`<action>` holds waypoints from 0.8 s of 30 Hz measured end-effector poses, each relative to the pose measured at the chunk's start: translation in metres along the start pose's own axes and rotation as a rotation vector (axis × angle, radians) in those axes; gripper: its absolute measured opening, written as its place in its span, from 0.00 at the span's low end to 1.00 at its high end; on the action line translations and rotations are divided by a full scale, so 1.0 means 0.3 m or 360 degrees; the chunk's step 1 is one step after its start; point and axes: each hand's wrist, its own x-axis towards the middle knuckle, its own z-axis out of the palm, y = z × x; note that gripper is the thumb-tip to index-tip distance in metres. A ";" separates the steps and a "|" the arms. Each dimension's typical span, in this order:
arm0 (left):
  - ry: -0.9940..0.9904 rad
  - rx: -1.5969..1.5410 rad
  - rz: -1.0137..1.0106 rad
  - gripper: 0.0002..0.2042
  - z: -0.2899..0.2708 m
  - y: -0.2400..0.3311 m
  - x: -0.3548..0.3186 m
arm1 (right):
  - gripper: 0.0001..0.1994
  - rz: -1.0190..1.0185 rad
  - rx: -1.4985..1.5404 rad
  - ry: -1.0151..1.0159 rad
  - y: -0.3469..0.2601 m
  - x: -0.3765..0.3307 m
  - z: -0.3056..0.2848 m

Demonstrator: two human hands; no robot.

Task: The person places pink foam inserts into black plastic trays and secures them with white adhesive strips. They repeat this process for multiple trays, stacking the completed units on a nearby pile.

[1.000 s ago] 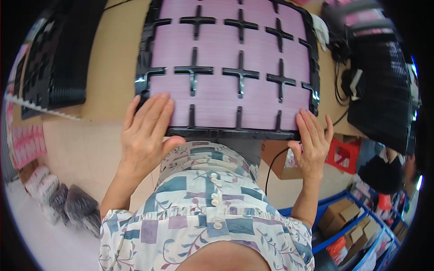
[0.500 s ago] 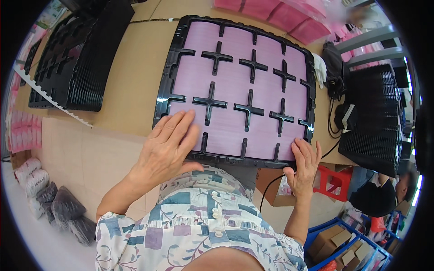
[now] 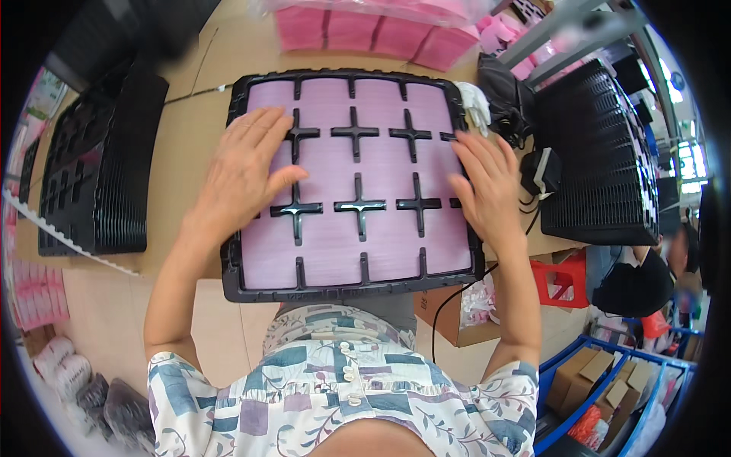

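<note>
A black plastic tray (image 3: 346,292) lies before me, its near edge at the table's front. Pinkish-purple foam-like sheet (image 3: 327,175) shows in its compartments, between black cross-shaped dividers. My left hand (image 3: 247,167) lies over the tray's left side, fingers stretched out and thumb pointing inward above the sheet. My right hand (image 3: 489,186) rests at the right rim, fingers extended with the tips at the upper right cells. Neither hand grips anything that I can see. Parts of both side rims are hidden under the hands.
Stacked black trays stand at the left (image 3: 99,167) and right (image 3: 598,152). Pink blocks (image 3: 373,34) under clear plastic lie behind. A white glove (image 3: 474,103), a dark bag (image 3: 506,95) and a cable with a black adapter (image 3: 541,171) sit right. A red stool (image 3: 560,278) stands below.
Both hands have moved from the tray's near corners to farther up its sides. The tray now appears squarer and further left in view. A blurred dark shape has appeared at the upper left.
</note>
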 end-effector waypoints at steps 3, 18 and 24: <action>-0.0041 0.0081 0.0027 0.34 0.063 -0.074 0.051 | 0.21 -0.0076 -0.0058 -0.0064 0.091 0.127 0.101; -0.0171 0.0164 -0.0139 0.32 0.090 -0.135 0.080 | 0.18 0.0133 0.0072 -0.0175 0.196 0.192 0.216; -0.0011 0.0241 -0.0061 0.33 0.122 -0.147 0.076 | 0.17 -0.0008 -0.0153 -0.0065 0.178 0.186 0.224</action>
